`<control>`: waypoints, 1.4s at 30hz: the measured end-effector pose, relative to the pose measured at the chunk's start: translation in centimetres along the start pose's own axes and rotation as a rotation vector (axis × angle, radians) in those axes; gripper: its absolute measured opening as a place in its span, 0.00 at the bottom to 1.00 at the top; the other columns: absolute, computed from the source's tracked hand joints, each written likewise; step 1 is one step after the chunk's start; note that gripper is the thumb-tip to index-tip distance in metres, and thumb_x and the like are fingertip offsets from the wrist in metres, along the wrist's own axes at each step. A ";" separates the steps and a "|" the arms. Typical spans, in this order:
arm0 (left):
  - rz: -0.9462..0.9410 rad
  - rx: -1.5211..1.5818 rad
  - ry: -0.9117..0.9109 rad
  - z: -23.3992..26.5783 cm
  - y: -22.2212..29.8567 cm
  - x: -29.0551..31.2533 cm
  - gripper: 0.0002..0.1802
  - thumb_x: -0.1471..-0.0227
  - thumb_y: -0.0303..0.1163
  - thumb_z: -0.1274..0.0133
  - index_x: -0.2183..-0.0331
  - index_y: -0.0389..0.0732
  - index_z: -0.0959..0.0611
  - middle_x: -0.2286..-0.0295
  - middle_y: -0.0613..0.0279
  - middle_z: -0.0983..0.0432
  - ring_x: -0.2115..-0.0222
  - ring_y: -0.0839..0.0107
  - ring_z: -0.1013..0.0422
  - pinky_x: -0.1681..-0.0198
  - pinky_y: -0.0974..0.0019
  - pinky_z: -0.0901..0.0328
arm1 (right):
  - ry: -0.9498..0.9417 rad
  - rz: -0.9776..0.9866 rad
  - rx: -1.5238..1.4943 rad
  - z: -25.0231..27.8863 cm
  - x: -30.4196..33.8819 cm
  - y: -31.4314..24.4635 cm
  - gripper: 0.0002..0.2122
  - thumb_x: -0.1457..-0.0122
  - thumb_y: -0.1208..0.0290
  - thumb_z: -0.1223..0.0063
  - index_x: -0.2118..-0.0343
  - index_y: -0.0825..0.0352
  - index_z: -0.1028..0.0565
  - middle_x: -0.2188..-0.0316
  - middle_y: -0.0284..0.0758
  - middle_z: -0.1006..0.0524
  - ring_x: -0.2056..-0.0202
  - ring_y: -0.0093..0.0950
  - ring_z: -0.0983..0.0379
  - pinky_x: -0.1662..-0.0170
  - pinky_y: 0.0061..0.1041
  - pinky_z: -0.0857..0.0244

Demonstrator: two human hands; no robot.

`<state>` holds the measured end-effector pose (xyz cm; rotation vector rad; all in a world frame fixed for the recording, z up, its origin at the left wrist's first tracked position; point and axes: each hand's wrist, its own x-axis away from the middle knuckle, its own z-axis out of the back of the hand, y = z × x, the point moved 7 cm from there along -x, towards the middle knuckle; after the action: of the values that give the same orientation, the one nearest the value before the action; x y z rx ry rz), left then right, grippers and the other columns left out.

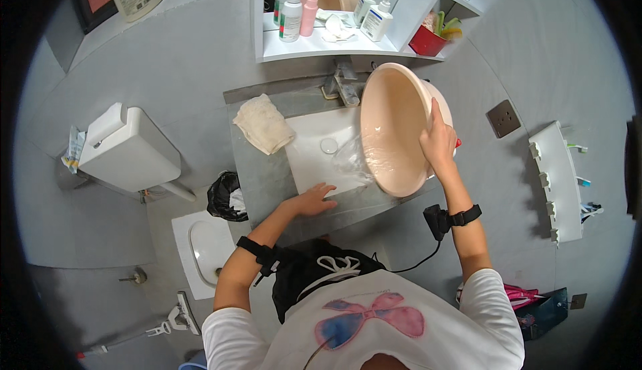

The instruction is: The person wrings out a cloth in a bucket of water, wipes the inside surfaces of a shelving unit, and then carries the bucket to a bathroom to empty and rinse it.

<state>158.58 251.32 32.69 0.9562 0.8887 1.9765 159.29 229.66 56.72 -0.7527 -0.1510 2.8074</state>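
Observation:
My right hand point(439, 139) grips the right rim of a large peach-coloured plastic basin point(394, 122). The basin is tilted on its side toward the left, and water runs over its lower rim into the white sink point(307, 162). Near the sink's front edge my left hand point(314, 199) rests with its fingers spread, holding nothing. A round drain plug point(328, 146) shows in the sink's bottom. Behind it stands the metal faucet point(344, 89), close to the basin's far rim. A crumpled cream towel point(263, 124) lies on the grey counter, left of the sink.
Above the faucet, a white mirror shelf point(321, 47) holds several bottles and a crumpled tissue. A toothbrush rack point(558, 182) and a socket point(503, 118) are on the right wall. To the left are a black-bagged bin point(224, 196), a squat toilet point(200, 246) and its cistern point(134, 152).

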 end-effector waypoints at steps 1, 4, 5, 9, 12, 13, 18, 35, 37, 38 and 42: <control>-0.005 0.007 0.007 -0.2 -0.5 0.2 0.33 0.51 0.48 0.57 0.49 0.39 0.43 0.48 0.43 0.54 0.46 0.53 0.57 0.45 0.60 0.56 | 0.037 0.047 0.091 0.4 0.3 -0.7 0.31 0.64 0.81 0.57 0.50 0.67 0.42 0.87 0.44 0.31 0.84 0.40 0.33 0.78 0.35 0.40; -0.078 0.069 0.049 -0.6 -1.7 0.2 0.32 0.51 0.47 0.57 0.50 0.38 0.42 0.50 0.46 0.49 0.48 0.54 0.51 0.47 0.60 0.53 | 0.134 0.144 0.196 1.3 1.1 -1.2 0.33 0.64 0.81 0.56 0.48 0.63 0.43 0.90 0.39 0.33 0.88 0.36 0.35 0.82 0.32 0.43; -0.083 0.071 0.050 -0.8 -1.9 0.2 0.32 0.51 0.47 0.57 0.50 0.38 0.43 0.52 0.47 0.48 0.50 0.55 0.50 0.48 0.60 0.52 | 0.192 0.190 0.204 1.9 1.4 -1.2 0.34 0.63 0.81 0.55 0.46 0.59 0.45 0.91 0.37 0.34 0.89 0.34 0.36 0.83 0.31 0.43; -0.091 0.078 0.058 -1.2 -1.8 0.1 0.32 0.51 0.45 0.57 0.49 0.37 0.44 0.53 0.47 0.46 0.51 0.56 0.48 0.49 0.61 0.50 | 0.273 0.238 0.246 4.0 2.0 -1.6 0.33 0.62 0.81 0.54 0.47 0.58 0.44 0.92 0.36 0.35 0.90 0.33 0.37 0.84 0.30 0.45; -0.093 0.075 0.104 -0.6 -0.3 0.0 0.33 0.51 0.46 0.57 0.49 0.37 0.44 0.51 0.47 0.48 0.50 0.56 0.49 0.48 0.61 0.51 | 0.230 0.099 0.210 5.0 2.2 -0.5 0.30 0.61 0.82 0.55 0.49 0.60 0.40 0.86 0.39 0.30 0.85 0.33 0.32 0.79 0.28 0.40; -0.097 0.067 0.094 -0.8 -0.2 -0.1 0.33 0.51 0.46 0.57 0.49 0.37 0.44 0.51 0.47 0.48 0.50 0.56 0.49 0.48 0.61 0.51 | 0.233 0.087 0.214 5.1 2.3 -0.2 0.30 0.61 0.82 0.55 0.49 0.60 0.40 0.86 0.39 0.30 0.85 0.33 0.32 0.79 0.28 0.40; -0.001 0.463 0.324 0.5 -1.6 -1.3 0.36 0.51 0.48 0.57 0.48 0.38 0.47 0.49 0.47 0.51 0.48 0.56 0.50 0.49 0.60 0.49 | 0.289 -0.335 -0.580 3.9 3.6 4.9 0.23 0.64 0.84 0.59 0.58 0.70 0.32 0.69 0.43 0.26 0.70 0.29 0.28 0.64 0.23 0.37; -0.106 0.436 1.076 8.9 -2.3 -0.8 0.44 0.64 0.20 0.52 0.48 0.38 0.58 0.54 0.43 0.46 0.57 0.56 0.38 0.67 0.63 0.31 | -0.257 -0.796 -1.480 -17.2 9.9 10.8 0.23 0.60 0.81 0.56 0.55 0.68 0.38 0.68 0.35 0.29 0.75 0.25 0.29 0.79 0.19 0.32; -0.111 0.207 1.181 9.4 -1.8 0.4 0.43 0.64 0.20 0.53 0.48 0.35 0.57 0.53 0.43 0.46 0.54 0.57 0.41 0.54 0.61 0.40 | -0.325 -0.743 -1.258 -18.4 10.7 10.3 0.20 0.57 0.74 0.53 0.56 0.69 0.37 0.70 0.37 0.28 0.78 0.24 0.29 0.84 0.18 0.36; -0.145 0.426 1.147 9.4 -2.2 0.4 0.44 0.66 0.20 0.53 0.48 0.33 0.56 0.53 0.43 0.46 0.51 0.59 0.45 0.47 0.62 0.51 | -0.328 -0.740 -1.268 -18.6 10.1 10.6 0.20 0.57 0.74 0.53 0.56 0.69 0.37 0.70 0.37 0.28 0.78 0.24 0.29 0.84 0.18 0.36; -0.011 0.324 1.102 9.4 0.9 1.1 0.43 0.66 0.20 0.54 0.48 0.32 0.55 0.50 0.43 0.50 0.48 0.59 0.51 0.46 0.63 0.54 | -0.712 -0.559 -0.686 -18.4 6.3 12.1 0.26 0.55 0.68 0.50 0.52 0.72 0.42 0.67 0.41 0.29 0.70 0.28 0.29 0.75 0.21 0.34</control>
<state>165.66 254.24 38.23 -0.0988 1.8176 2.3558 160.89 220.26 35.95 0.2245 -1.2565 2.3067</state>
